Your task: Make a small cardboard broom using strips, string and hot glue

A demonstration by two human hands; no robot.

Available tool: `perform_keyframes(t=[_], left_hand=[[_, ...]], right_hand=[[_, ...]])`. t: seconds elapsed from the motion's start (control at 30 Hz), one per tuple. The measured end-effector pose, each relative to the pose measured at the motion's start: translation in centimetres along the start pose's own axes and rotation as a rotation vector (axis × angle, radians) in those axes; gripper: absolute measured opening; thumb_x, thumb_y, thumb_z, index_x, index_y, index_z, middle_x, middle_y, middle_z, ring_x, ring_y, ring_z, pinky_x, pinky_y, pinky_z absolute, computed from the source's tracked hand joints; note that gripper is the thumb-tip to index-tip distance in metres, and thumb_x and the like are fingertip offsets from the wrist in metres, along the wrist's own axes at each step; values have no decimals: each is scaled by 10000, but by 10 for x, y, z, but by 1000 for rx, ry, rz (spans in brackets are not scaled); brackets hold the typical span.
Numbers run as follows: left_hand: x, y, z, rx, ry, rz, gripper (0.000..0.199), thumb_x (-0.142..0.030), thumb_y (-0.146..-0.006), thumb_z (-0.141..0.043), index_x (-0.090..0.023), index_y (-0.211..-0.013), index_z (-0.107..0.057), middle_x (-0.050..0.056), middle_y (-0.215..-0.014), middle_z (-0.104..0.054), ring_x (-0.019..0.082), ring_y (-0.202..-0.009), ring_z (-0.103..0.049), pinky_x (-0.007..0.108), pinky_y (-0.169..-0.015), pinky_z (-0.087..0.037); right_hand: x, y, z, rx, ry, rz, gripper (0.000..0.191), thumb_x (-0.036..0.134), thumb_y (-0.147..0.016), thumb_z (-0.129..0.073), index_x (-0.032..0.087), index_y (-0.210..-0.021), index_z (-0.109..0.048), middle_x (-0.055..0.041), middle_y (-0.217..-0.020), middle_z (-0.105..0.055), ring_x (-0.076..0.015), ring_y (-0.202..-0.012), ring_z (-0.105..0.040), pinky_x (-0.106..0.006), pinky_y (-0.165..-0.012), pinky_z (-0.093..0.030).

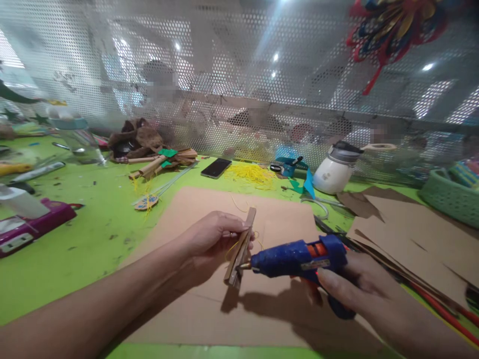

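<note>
Nearest the camera in the head view, the person's left forearm (pixel 112 289) reaches over the left side of a tan sheet (pixel 168 314). Above the middle of that sheet, the left hand (pixel 204 239) pinches a slim brown piece (pixel 238 249) between thumb and fingers. Long, narrow and straight-edged, it looks like flat strips set side by side, with a darker groove between them (wood or cardboard, one cannot tell), and its far end slants to the right. Thin yellow strands curl beside it. Over the sheet's right side, the right hand (pixel 359 284) is wrapped around the handle of a blue glue gun (pixel 284 259), its nozzle at the piece's near end. Beyond the sheet's far edge lie a phone (pixel 216 168) and yellow shreds (pixel 250 174).
</note>
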State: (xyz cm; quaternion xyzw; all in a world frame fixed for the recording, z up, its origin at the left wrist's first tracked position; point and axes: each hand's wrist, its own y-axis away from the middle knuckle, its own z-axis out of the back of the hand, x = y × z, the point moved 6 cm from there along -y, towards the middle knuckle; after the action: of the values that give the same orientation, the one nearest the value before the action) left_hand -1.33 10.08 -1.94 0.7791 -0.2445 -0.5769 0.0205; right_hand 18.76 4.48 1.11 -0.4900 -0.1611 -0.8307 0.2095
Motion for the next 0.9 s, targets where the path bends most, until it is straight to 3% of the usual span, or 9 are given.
perform_keyframes(t=[0.27,0.47,0.67,0.9], left_hand=[[0,-3,3,43,5,-38,148,-94,-735,-608,-32,-639,-702,135,-692,-693,176,-628,-657,255,-631,-531],[-1,-2,1,24,-6,-23,174,-88,-749,-582,-40,-632,-702,125,-679,-690,164,-606,-655,237,-622,-521],[0,-1,2,13,-1,-9,169,-91,-753,-588,-31,-645,-703,133,-697,-688,166,-613,-651,248,-622,-529],[-1,-1,4,-11,1,-17,147,-93,-739,-613,-34,-637,-701,142,-708,-696,163,-611,-651,239,-619,-526]], right_hand=[[1,5,-3,17,-61,-6,404,567,-870,-533,204,-726,-637,-13,-674,-583,-148,-623,-513,-242,-552,-406],[-5,4,2,-69,-92,-90,444,612,-843,-547,193,-735,-648,-24,-686,-592,-146,-632,-500,-253,-559,-378],[1,3,-4,24,-108,5,420,602,-849,-547,211,-759,-672,-20,-689,-599,-147,-628,-510,-248,-547,-384],[-5,8,1,-66,-162,-84,443,602,-828,-585,192,-683,-674,-32,-663,-615,-148,-623,-513,-252,-541,-374]])
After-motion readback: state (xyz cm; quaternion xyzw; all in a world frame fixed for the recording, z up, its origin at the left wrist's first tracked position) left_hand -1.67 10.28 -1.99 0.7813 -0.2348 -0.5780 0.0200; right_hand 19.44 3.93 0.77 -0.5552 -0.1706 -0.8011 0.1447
